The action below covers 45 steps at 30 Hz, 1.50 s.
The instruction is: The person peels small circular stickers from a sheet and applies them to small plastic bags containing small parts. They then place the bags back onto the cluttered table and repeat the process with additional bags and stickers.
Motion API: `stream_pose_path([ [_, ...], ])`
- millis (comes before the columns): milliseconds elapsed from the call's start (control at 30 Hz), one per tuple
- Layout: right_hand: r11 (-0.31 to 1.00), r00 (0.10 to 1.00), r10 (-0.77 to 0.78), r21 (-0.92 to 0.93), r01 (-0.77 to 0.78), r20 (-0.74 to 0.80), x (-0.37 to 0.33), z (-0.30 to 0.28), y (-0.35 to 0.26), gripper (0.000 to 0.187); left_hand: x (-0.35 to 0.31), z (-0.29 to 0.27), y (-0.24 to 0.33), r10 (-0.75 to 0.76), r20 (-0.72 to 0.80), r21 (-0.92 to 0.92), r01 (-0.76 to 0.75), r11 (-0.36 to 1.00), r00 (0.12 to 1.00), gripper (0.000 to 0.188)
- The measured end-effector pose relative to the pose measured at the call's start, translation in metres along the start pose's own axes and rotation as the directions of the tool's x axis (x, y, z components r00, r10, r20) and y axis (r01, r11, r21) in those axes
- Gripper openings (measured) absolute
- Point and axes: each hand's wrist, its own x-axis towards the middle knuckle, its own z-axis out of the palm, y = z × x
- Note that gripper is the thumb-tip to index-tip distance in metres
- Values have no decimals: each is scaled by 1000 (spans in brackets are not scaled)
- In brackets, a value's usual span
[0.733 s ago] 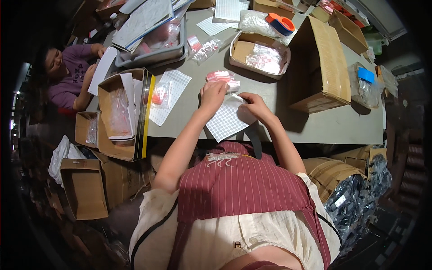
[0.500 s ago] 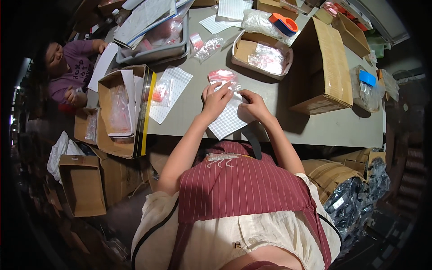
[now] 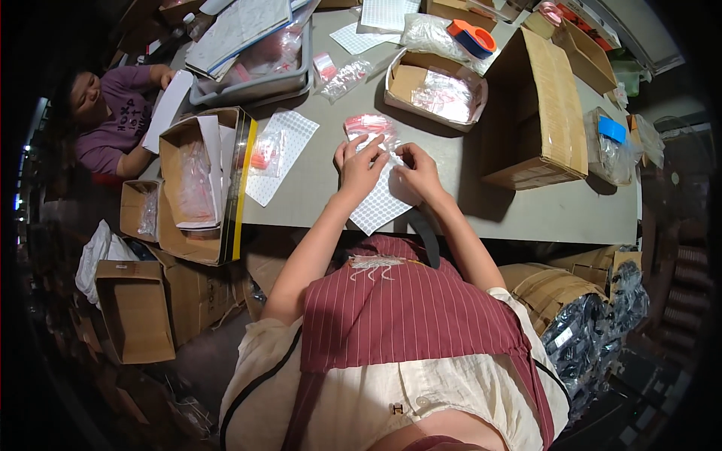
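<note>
On the table in front of me lies a sheet of small round stickers (image 3: pixel 381 206), a corner toward my apron. Just beyond it sits a stack of clear zip bags with red-pink tops (image 3: pixel 368 125). My left hand (image 3: pixel 362 167) rests over the near part of these bags, fingers apart and partly bent. Beside it my right hand (image 3: pixel 419 171) is closed in a pinch at the bags' near right edge, above the far end of the sheet. Whatever is between its fingertips is too small to make out.
Left of my hands lie another sticker sheet (image 3: pixel 301 134) with bags on it and a carton (image 3: pixel 239 188). A shallow box of bags (image 3: pixel 392 96) and a tall carton (image 3: pixel 538 105) stand beyond and right. A grey bin (image 3: pixel 256 94) is far left, near a co-worker (image 3: pixel 113 120) holding paper.
My right hand has moved slightly left and up toward the bags, and its fingers have drawn together. The left fingers have spread a little. The co-worker's near hand has moved to the white paper.
</note>
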Motion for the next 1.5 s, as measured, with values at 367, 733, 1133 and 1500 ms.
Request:
stream_pose_path([
  [367, 967, 987, -152, -216, 138, -50, 9, -3, -10, 15, -3, 4, -2, 49, -5, 57, -48, 997, 999, 35],
  [733, 919, 907, -394, -91, 384, -151, 14, -14, -20, 12, -5, 2, 1, 111, -1, 102, -110, 989, 994, 19],
  [1133, 969, 969, -230, -72, 236, 85, 21, -31, -11, 14, -5, 3, 6, 298, 43, 173, -301, 938, 953, 16],
  [1500, 940, 937, -334, 32, 339, -100, 36, -24, 24, 13, -1, 5, 3, 413, 126, 66, -423, 904, 902, 30],
])
